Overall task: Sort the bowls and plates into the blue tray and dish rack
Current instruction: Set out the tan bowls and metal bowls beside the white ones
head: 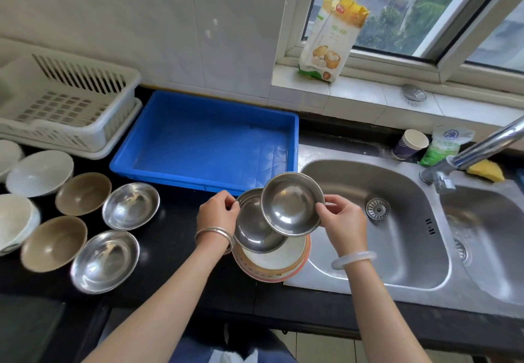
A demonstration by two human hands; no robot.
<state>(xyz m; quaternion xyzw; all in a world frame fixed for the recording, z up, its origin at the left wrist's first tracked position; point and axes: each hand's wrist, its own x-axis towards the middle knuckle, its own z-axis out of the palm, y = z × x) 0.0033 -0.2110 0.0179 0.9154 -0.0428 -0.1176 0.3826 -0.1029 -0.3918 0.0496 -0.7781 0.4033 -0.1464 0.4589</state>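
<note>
My right hand (341,221) grips a steel bowl (292,202) by its right rim, lifted and tilted toward me. My left hand (218,211) pinches the left rim of a second steel bowl (253,231) that sits partly under the first. Both hover over a stack of white and orange-rimmed plates (275,266) at the counter's edge beside the sink. The blue tray (204,102) lies just behind, with nothing in it. The white dish rack (85,99) stands at the far left and holds nothing that I can see.
Two steel bowls (130,205), (105,260), two brown bowls (83,192), (54,242) and white bowls (39,171) spread over the black counter at left. A steel double sink (397,221) with a tap (479,150) lies to the right. A flour bag (329,36) stands on the windowsill.
</note>
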